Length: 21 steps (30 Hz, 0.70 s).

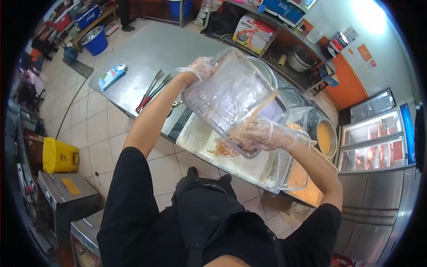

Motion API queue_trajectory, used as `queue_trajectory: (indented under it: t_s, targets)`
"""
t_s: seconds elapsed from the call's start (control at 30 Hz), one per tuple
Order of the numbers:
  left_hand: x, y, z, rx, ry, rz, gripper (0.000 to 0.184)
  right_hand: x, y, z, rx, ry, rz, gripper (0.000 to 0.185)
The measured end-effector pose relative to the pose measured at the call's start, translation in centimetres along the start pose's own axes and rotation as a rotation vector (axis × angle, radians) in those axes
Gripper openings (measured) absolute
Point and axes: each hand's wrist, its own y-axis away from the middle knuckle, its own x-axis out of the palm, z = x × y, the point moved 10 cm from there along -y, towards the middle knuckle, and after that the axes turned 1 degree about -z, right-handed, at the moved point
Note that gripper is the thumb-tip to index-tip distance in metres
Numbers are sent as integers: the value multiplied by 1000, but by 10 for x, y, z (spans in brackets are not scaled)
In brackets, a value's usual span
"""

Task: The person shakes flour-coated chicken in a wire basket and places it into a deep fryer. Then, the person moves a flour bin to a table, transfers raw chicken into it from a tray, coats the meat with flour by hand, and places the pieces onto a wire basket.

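My left hand (202,67), in a clear plastic glove, grips the upper left edge of a metal tray (222,89), tilted steeply. The tray's inside is smeared with wet residue. My right hand (260,133), gloved and wet with marinade, is at the tray's lower part with its fingers curled together. What lies under those fingers is hidden. Below the tray's low edge, pieces of raw meat (225,148) lie on white flour in a large rectangular tub (195,133).
A wire basket (284,171) stands at the tub's right, by an orange-coloured tray (307,189). A pot of orange liquid (327,138) is beyond. Tongs (153,91) and a blue-white packet (112,77) lie on the steel table (133,58). A glass-door fridge (373,138) is at right.
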Motion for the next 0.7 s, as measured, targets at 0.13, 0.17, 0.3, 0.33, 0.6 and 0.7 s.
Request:
queue_trajectory:
  t_s: [0.13,0.17,0.3,0.33,0.6,0.7]
  targets:
    - [1,-7,-3,-42,27,36,28,-53,2,12,52,75,-608,42]
    - [2,-8,-4,-18,42,15,28,-56,-7,19,40,62,-549,42]
    - [-13,-14,-3,27,-96,-125,29,-38,-14,-1,119,-166,-496,31]
    - [-19,-7,-15,-10,-99,-110,29,-45,-4,-11,175,-86,-647,28]
    - [-30,9,-54,59,-381,-143,37,-24,-22,-15,295,-18,-759,19]
    - [-36,17,-62,78,-423,-168,37,-2,-34,-14,246,57,-547,19]
